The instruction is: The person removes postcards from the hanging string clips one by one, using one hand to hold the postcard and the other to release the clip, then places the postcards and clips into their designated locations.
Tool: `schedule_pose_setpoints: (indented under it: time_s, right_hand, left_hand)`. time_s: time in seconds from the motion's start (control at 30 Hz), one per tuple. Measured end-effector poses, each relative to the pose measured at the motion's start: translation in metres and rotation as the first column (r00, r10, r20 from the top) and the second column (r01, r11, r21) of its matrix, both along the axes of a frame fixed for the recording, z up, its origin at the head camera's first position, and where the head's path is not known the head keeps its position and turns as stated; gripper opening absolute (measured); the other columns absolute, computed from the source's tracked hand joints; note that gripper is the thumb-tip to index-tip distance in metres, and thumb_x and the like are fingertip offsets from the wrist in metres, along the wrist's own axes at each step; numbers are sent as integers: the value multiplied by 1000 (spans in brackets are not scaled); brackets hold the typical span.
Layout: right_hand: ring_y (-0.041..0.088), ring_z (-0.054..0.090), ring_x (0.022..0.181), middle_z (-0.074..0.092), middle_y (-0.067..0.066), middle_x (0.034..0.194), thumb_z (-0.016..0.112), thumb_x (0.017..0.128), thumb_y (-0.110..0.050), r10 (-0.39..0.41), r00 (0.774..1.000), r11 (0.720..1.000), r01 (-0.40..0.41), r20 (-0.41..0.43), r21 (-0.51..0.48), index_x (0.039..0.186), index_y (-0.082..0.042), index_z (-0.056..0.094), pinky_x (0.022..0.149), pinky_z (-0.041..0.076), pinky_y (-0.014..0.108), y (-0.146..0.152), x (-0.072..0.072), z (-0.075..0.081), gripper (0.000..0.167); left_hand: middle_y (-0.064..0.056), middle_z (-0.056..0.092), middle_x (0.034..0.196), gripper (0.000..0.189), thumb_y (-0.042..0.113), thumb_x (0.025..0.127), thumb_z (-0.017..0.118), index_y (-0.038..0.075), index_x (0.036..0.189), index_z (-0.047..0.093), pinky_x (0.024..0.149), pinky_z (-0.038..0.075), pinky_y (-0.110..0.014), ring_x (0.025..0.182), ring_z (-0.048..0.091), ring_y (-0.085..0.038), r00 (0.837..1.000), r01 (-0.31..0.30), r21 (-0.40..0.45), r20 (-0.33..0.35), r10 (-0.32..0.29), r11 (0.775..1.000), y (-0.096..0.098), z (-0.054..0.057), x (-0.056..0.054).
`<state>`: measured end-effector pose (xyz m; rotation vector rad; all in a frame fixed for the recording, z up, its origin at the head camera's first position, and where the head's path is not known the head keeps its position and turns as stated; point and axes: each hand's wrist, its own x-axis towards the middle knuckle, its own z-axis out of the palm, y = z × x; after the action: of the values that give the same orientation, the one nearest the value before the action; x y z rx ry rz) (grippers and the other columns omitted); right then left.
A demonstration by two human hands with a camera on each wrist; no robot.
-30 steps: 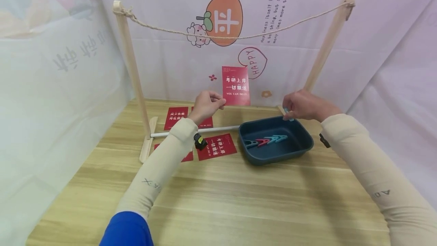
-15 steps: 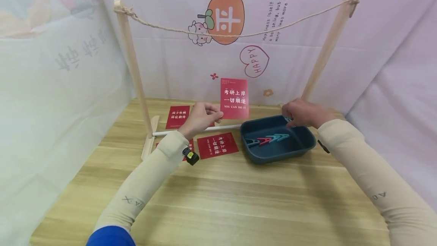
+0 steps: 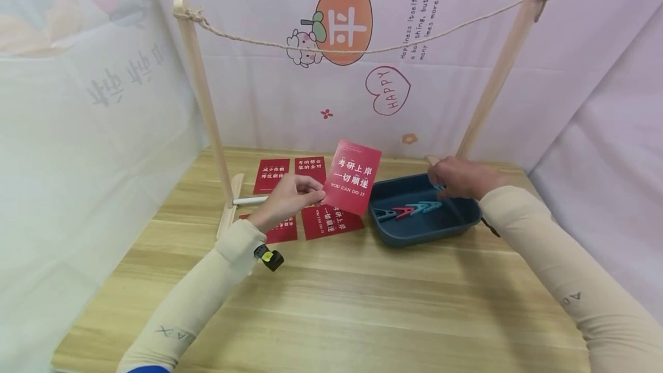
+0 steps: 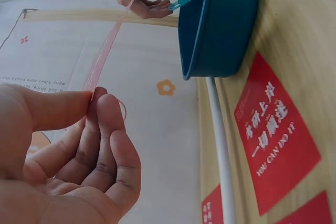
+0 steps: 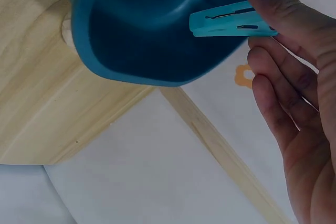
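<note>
My left hand pinches a red card with white lettering by its lower left corner, tilted in the air beside the bin. Seen edge-on in the left wrist view, the card is a thin pink strip between thumb and fingertips. Above the far right side of a dark blue bin, my right hand pinches a light teal clothespin between thumb and forefinger. Inside the bin lie several clothespins, among them a red one and a teal one.
A rope sags between two wooden posts, left and right. Several red cards, one at the back left, lie on the wooden table. A white rod runs along the stand's base. Printed cloth hangs behind.
My left hand has come down and toward me, and the card has tilted clockwise, now overlapping the bin's left rim. My right hand stays over the bin with the clothespin, slightly lower.
</note>
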<state>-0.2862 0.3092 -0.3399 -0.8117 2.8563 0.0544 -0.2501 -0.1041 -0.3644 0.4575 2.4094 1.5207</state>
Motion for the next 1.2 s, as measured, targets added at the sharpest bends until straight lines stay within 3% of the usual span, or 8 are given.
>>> schedule_pose_setpoints:
  time_s: [0.33,0.43,0.6,0.83,0.97,1.2]
  right_hand:
    - [17,64,77,74,7,87,96,74,-10,49,998,999,-49,-33,-6,93,-6,76,72,61,40,1,-3,-11,28]
    - [17,63,76,74,7,85,97,72,-12,63,997,998,-63,-49,0,90,-7,75,71,60,40,0,-4,-14,29]
    - [17,66,77,76,8,89,98,71,-14,51,998,998,-50,-38,37,92,-7,76,71,61,40,-1,-4,-16,31]
    - [18,69,81,77,8,95,95,76,-12,27,999,995,-29,28,96,100,-6,77,72,61,42,-3,-4,-22,31]
    - [18,69,81,76,7,95,96,74,-10,25,1000,991,-26,13,128,100,-7,76,72,62,42,-5,-4,-29,33]
    - [15,64,71,73,1,83,97,72,-11,29,1000,977,-26,-11,210,95,-9,75,64,59,37,-6,-8,-38,32]
  left_hand:
    - [-9,74,106,19,14,102,69,6,118,77,80,54,-28,95,64,-22,1000,7,-53,14,-7,999,-25,-9,11]
    - [-9,73,104,17,10,102,67,5,115,77,80,54,-28,95,64,-24,999,7,-57,33,-5,998,-31,-10,13]
    - [-8,74,94,15,6,100,66,5,106,80,77,50,-29,88,59,-21,1000,10,-102,11,-9,995,-39,-14,16]
    - [-7,73,91,13,1,95,66,3,92,78,74,51,-26,89,60,-19,999,39,-166,4,-39,985,-45,-29,21]
    - [-9,75,93,12,3,94,68,2,94,79,70,52,-25,87,62,-18,999,43,-209,16,-40,977,-46,-38,24]
    - [-7,79,93,12,5,91,71,3,96,81,74,54,-25,92,65,-20,996,81,-294,-20,-91,952,-47,-52,28]
